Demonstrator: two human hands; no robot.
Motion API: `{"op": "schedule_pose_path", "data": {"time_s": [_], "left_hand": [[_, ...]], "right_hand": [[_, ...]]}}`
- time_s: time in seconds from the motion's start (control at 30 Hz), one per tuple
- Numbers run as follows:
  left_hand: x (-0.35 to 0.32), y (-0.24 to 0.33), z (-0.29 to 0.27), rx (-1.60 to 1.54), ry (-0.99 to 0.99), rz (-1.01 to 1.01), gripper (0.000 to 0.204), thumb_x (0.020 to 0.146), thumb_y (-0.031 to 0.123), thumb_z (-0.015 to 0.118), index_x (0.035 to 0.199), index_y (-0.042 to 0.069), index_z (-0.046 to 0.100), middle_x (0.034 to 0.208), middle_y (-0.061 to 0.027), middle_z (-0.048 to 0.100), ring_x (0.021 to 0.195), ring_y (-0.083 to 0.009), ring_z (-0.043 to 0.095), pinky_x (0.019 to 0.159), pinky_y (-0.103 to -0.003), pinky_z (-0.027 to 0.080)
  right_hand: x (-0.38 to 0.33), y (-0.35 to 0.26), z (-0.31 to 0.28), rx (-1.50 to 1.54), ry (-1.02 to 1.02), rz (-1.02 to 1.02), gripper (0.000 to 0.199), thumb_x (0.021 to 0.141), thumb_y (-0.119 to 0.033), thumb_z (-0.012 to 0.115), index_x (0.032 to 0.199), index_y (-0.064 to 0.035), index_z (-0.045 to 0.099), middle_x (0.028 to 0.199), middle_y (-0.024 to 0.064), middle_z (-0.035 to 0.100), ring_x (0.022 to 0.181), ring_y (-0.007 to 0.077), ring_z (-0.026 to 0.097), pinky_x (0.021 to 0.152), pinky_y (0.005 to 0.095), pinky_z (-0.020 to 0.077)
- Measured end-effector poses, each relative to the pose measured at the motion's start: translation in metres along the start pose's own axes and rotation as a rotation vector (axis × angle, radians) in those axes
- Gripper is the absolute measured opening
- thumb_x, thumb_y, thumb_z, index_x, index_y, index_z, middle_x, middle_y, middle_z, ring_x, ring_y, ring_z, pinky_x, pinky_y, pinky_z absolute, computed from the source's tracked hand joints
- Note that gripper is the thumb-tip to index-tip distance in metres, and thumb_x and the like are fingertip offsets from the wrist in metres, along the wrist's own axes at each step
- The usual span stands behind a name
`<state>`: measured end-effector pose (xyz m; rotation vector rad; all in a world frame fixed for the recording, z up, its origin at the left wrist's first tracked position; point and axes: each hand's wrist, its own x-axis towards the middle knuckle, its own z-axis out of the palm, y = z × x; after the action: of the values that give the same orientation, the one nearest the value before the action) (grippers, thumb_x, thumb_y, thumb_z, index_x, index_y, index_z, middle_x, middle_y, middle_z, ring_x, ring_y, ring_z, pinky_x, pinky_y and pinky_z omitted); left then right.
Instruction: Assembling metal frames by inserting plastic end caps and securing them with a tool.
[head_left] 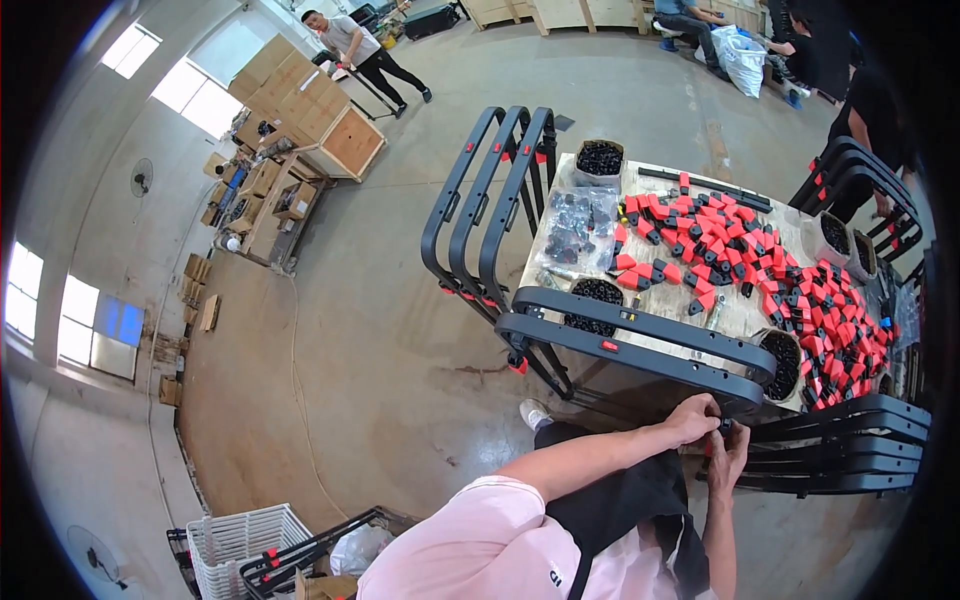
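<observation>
My left hand (692, 419) and my right hand (729, 458) meet at the near right end of a black curved tube frame (640, 362) resting along the table's near edge. Between their fingertips sits a small black part (726, 426), pinched from both sides; its exact kind is too small to tell. The frame carries a small red piece (609, 346) on its side. A second black frame bar (650, 321) lies just behind it. On the wooden table (655, 277) beyond, many red-and-black plastic pieces (700, 240) are heaped, spreading to the right.
Boxes of small black parts (600, 160) stand at the table's edges, beside clear plastic bags (580, 225). More black frames (490, 200) lean at its left, and others (850, 440) are stacked at right. A white basket (245, 550) is at lower left. Other people are farther off.
</observation>
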<state>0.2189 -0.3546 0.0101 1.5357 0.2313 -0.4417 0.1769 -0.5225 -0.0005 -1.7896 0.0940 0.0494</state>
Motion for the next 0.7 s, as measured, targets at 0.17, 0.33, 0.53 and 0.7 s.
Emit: {"op": "schedule_pose_path", "data": {"time_s": [0.17, 0.33, 0.53, 0.7], "left_hand": [[-0.003, 0.004, 0.002, -0.066, -0.01, -0.061, 0.019, 0.1, 0.016, 0.075, 0.109, 0.0, 0.07, 0.089, -0.0081, 0.069, 0.07, -0.0144, 0.064, 0.061, -0.034, 0.054], [-0.005, 0.021, -0.009, 0.051, -0.167, -0.248, 0.022, 0.102, 0.022, 0.074, 0.104, 0.0, 0.072, 0.079, -0.0061, 0.068, 0.064, -0.0152, 0.064, 0.056, -0.034, 0.052], [-0.006, 0.028, -0.008, 0.061, -0.12, -0.233, 0.022, 0.104, 0.022, 0.069, 0.103, 0.001, 0.072, 0.078, -0.0055, 0.069, 0.064, -0.015, 0.064, 0.057, -0.033, 0.052], [-0.001, 0.022, -0.003, 0.008, -0.109, -0.212, 0.018, 0.103, 0.019, 0.07, 0.105, 0.001, 0.071, 0.083, -0.0058, 0.069, 0.069, -0.0147, 0.064, 0.061, -0.034, 0.054]], "right_hand": [[-0.002, 0.001, -0.004, 0.027, -0.001, 0.013, 0.037, 0.1, -0.004, 0.077, 0.132, -0.0023, 0.059, 0.113, 0.003, 0.066, 0.091, 0.0109, 0.058, 0.079, 0.0281, 0.0519], [-0.003, 0.0, -0.005, 0.024, 0.002, 0.011, 0.036, 0.101, -0.004, 0.077, 0.132, -0.0016, 0.059, 0.116, 0.0039, 0.066, 0.094, 0.0111, 0.06, 0.082, 0.0279, 0.0526], [-0.003, -0.005, -0.004, 0.044, -0.016, 0.036, 0.034, 0.101, -0.001, 0.074, 0.132, -0.0007, 0.059, 0.118, 0.0046, 0.066, 0.105, 0.012, 0.062, 0.091, 0.0283, 0.0533], [-0.002, -0.001, -0.006, 0.058, 0.0, 0.048, 0.034, 0.101, 0.0, 0.074, 0.131, -0.0013, 0.058, 0.119, 0.0044, 0.066, 0.106, 0.0118, 0.062, 0.09, 0.0276, 0.0527]]}}
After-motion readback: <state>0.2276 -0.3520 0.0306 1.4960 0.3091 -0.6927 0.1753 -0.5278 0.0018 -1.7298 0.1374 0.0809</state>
